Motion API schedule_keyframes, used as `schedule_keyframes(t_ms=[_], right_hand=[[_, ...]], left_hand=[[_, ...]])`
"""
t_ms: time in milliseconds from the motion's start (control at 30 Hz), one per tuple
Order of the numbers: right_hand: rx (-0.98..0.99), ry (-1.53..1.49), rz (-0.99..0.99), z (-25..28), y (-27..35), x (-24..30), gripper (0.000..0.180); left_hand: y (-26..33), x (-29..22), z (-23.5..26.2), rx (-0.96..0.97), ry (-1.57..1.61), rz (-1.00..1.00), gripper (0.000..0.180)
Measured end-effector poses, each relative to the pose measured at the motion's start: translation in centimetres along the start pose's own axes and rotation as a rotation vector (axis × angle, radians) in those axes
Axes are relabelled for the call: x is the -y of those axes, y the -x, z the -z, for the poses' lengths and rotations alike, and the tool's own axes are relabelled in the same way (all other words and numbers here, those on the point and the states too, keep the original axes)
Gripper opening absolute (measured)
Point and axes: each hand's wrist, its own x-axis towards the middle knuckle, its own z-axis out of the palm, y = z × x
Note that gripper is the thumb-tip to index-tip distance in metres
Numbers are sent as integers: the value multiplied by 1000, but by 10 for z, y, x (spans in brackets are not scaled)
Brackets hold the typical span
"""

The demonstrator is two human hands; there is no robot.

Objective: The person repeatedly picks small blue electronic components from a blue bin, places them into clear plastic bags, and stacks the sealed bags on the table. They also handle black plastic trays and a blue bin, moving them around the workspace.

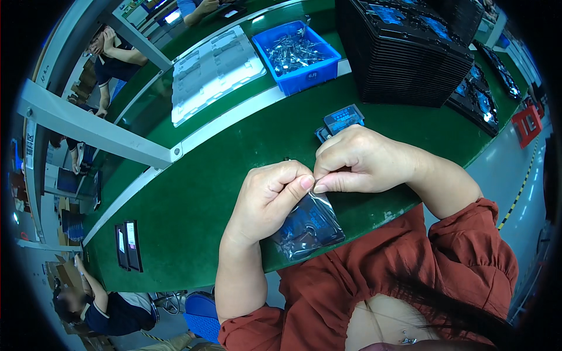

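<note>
My left hand [266, 199] and my right hand [360, 159] meet over the green table [193, 193]. Together they pinch the top edge of a clear plastic bag [307, 225] that holds a dark blue flat part and hangs toward my body. Thumbs and forefingers of both hands press on the bag's mouth. Just behind my right hand lie two small blue-faced parts [342, 120] on the table.
A blue bin [301, 76] of small metal pieces stands at the back, a white sheet [213, 70] to its left. Stacks of black trays [404, 58] fill the back right. Two dark flat parts [127, 245] lie at the left edge. Other people sit nearby.
</note>
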Motion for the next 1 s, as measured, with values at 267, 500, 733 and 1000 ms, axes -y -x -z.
schedule_keyframes(t_ms=[267,500,733,1000], right_hand=[[-109,289,241,-5,-2,3,14],[-146,673,592,-15,1,20,19],[-97,764,797,-22,7,26,17],[-83,589,668,-29,5,19,22]], left_hand=[[0,6,-7,-26,148,33,18],[0,13,-4,-129,298,76,18],[0,17,8,-298,107,98,20],[0,27,28,-605,-183,32,20]])
